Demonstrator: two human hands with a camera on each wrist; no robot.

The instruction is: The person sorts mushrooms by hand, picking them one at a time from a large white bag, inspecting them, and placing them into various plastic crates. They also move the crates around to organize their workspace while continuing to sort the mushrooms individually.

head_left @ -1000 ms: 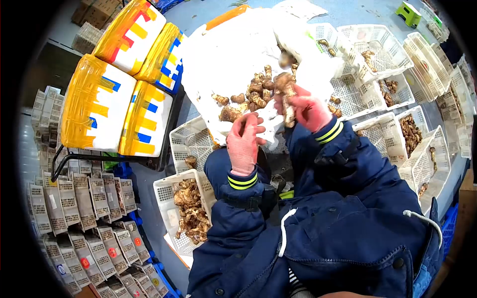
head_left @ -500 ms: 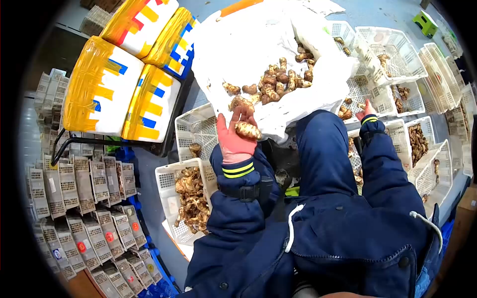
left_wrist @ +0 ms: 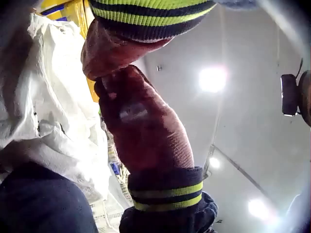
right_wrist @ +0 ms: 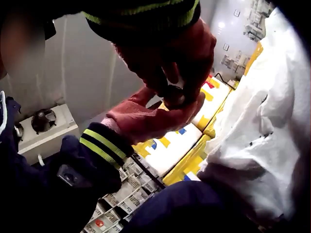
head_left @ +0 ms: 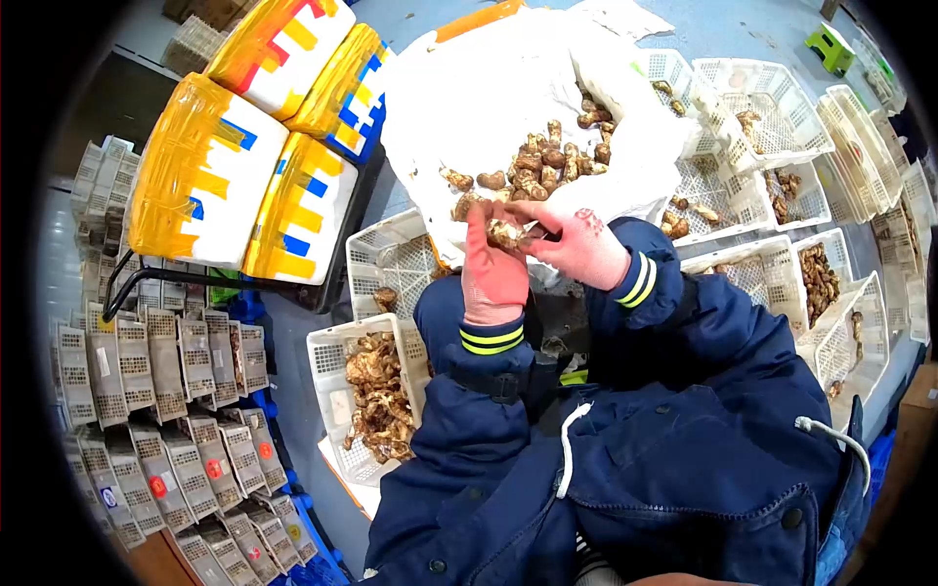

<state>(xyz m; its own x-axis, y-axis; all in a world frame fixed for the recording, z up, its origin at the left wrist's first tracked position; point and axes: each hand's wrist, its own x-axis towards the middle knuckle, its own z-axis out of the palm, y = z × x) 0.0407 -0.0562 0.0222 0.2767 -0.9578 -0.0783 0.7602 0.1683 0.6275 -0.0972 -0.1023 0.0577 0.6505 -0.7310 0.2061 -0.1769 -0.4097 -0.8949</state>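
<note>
Both pink-gloved hands meet in front of the white sheet [head_left: 430,88]. My left hand [head_left: 493,278] holds a brown and cream mushroom [head_left: 505,234], its fingers bent around it. The right hand [head_left: 586,249] reaches across from the right and grips the same mushroom with its fingertips. In the right wrist view, the mushroom [right_wrist: 174,97] sits between the left hand [right_wrist: 146,119] below and the right hand [right_wrist: 170,53] above. The left wrist view hides it behind the right hand [left_wrist: 150,131]. Several more mushrooms [head_left: 532,171] lie on the sheet just beyond.
A basket of mushrooms [head_left: 376,396] stands at lower left, with another basket [head_left: 366,259] above it. More white baskets [head_left: 762,107] line the right side. Taped foam boxes [head_left: 200,176] are stacked at upper left, above rows of stacked crates [head_left: 142,376].
The right hand, out by the right-hand baskets half a second ago, has come back and grips the mushroom in the left hand. The left fingers, spread before, are now bent around it.
</note>
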